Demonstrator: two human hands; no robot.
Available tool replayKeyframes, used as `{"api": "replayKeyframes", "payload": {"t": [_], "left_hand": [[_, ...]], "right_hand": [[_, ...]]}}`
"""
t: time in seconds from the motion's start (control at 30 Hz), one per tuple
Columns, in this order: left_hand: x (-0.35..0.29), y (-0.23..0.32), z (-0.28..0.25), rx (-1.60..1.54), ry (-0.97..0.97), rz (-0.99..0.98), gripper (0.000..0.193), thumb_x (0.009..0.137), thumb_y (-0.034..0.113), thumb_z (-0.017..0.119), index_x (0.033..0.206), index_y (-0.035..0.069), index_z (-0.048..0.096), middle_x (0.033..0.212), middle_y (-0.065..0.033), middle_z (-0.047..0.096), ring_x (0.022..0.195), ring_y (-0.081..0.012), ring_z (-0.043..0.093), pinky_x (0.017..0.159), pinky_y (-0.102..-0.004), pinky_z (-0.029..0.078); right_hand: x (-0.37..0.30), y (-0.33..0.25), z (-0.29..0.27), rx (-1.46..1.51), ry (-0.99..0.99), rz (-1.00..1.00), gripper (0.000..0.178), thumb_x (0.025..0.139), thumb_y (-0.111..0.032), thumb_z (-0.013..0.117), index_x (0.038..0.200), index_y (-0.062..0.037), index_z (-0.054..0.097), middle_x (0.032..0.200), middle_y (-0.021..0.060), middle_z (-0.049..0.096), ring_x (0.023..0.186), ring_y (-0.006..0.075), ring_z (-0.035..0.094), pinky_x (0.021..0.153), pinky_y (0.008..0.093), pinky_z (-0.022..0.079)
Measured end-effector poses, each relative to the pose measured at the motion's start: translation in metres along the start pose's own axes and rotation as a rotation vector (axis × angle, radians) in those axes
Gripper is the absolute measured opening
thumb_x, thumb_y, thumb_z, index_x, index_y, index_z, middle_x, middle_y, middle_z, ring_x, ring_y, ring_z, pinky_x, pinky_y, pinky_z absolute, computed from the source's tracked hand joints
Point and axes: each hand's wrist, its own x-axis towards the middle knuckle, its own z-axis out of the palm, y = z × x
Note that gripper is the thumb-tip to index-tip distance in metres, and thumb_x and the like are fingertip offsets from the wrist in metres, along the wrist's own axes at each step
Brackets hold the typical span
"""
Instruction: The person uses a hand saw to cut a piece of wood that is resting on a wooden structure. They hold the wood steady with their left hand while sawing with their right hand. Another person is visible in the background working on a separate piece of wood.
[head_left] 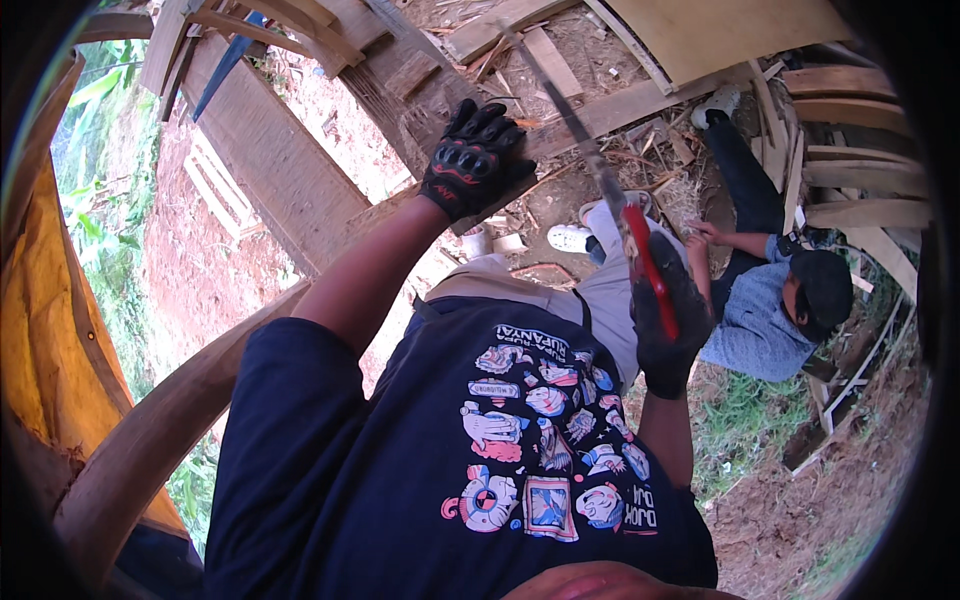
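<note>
My right hand (668, 315), in a black glove, is closed round the red handle of a handsaw (592, 152). The saw's long, narrow metal blade slants up and to the left, past the wood offcuts on the ground. My left hand (472, 162) wears a black glove with red trim and hard knuckle guards. Its fingers are stretched out over the end of a brown wooden plank (375, 115); whether the palm presses on the wood is hidden. A wide board (265, 140) lies to the left of that plank.
Close on the right crouches another person (765, 310) in a dark cap. Stacked timber (865, 185) stands behind them; a plywood sheet (735, 35) lies at the top. A curved wooden pole (165, 440) and an orange tarp (55, 330) are on my left. Wood scraps litter the ground.
</note>
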Motion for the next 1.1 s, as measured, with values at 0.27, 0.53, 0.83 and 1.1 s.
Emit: {"api": "replayKeyframes", "payload": {"t": [0.27,0.53,0.83,1.1], "left_hand": [[0.001,-0.001,-0.001,-0.022,0.048,0.001,0.059,0.099,0.061,0.072,0.131,0.011,0.076,0.142,-0.0144,0.071,0.149,-0.0353,0.055,0.135,-0.0568,0.03],[-0.001,0.001,-0.007,-0.016,0.012,-0.013,0.061,0.097,0.063,0.074,0.129,0.011,0.075,0.141,-0.0121,0.071,0.15,-0.0346,0.056,0.135,-0.0577,0.031],[0.0,0.002,-0.004,0.01,0.007,-0.013,0.055,0.101,0.061,0.07,0.126,0.013,0.075,0.136,-0.011,0.071,0.149,-0.0345,0.056,0.134,-0.0578,0.031],[-0.002,0.001,0.0,0.008,0.044,0.001,0.054,0.101,0.061,0.069,0.125,0.012,0.075,0.133,-0.0112,0.072,0.148,-0.0352,0.057,0.134,-0.058,0.032]], "right_hand": [[0.105,0.042,0.119,0.351,0.094,-0.015,0.048,0.101,-0.002,0.077,0.148,-0.0014,0.07,0.144,0.0176,0.076,0.125,0.0325,0.078,0.103,0.0409,0.062],[0.101,0.053,0.135,0.31,0.1,0.042,0.045,0.1,-0.001,0.077,0.146,-0.0013,0.072,0.139,0.0195,0.078,0.122,0.0291,0.079,0.096,0.0386,0.063],[0.1,0.049,0.131,0.214,0.099,-0.062,0.044,0.101,-0.004,0.078,0.145,-0.0013,0.072,0.14,0.0203,0.078,0.124,0.0337,0.079,0.101,0.0406,0.062],[0.098,0.051,0.129,0.057,0.088,-0.238,0.045,0.101,-0.004,0.077,0.146,-0.0011,0.071,0.141,0.0204,0.077,0.127,0.0341,0.077,0.103,0.0408,0.062]]}}
